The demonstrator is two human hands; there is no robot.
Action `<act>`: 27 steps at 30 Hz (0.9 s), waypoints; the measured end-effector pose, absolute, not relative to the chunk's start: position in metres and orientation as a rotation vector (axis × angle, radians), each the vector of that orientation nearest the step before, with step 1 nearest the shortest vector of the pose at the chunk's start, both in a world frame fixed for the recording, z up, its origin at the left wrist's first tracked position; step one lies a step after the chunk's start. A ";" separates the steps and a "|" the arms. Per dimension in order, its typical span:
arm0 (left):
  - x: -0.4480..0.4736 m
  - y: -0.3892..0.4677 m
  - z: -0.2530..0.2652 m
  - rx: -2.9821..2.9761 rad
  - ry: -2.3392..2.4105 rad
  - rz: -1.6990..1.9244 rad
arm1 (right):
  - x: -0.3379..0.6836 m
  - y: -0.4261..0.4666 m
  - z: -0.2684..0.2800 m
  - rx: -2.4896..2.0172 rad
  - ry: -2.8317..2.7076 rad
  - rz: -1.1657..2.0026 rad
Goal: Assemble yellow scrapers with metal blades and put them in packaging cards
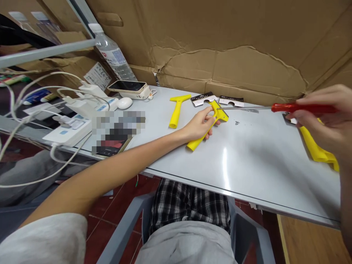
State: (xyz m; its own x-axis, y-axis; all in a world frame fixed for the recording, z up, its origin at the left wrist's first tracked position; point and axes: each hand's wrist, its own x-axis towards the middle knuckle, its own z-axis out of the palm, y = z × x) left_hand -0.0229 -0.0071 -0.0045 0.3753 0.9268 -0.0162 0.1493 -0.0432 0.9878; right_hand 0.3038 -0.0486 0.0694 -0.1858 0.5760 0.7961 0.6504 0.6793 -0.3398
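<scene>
My left hand (202, 124) is closed around a yellow scraper (195, 143), whose wide head points away from me and whose handle end rests near the tabletop. A red-handled screwdriver (287, 107) is gripped in my right hand (324, 117). Its long thin shaft runs leftward, and the tip meets the scraper head beside my left fingers; whether it sits in a screw cannot be made out. Another yellow scraper (176, 112) lies to the left of my left hand. Further yellow scraper parts (316, 146) lie at the right, partly hidden by my right hand.
Black-and-white cards (204, 99) and a few tiny dark screws (237, 123) lie on the white table (176, 161). To the left are a power strip (68, 132) with white cables, a mouse (124, 103), a phone (128, 86) and a water bottle (112, 53). Cardboard (233, 69) stands behind.
</scene>
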 end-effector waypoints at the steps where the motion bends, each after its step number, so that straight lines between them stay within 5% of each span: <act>1: -0.023 -0.007 -0.005 1.494 1.014 0.847 | 0.301 -0.048 0.069 -0.841 -1.863 -0.049; 9: -0.024 -0.006 -0.007 1.463 1.028 0.839 | 0.313 -0.047 0.064 -1.246 -1.915 -0.325; 16: -0.024 -0.006 -0.008 1.491 1.003 0.837 | 0.306 -0.029 0.061 -0.687 -1.800 -0.019; 23: -0.025 -0.006 -0.005 1.457 1.011 0.865 | 0.320 -0.050 0.067 -1.435 -1.963 -0.393; 27: -0.026 -0.005 -0.006 1.481 0.964 0.874 | 0.322 -0.047 0.069 -1.259 -1.890 -0.251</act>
State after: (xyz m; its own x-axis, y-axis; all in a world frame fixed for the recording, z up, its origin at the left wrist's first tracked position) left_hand -0.0256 -0.0054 -0.0062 0.3946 0.9188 0.0132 0.1023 -0.0582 0.9931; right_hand 0.3215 -0.0467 0.0694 -0.1523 0.6713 0.7254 0.8373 0.4776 -0.2661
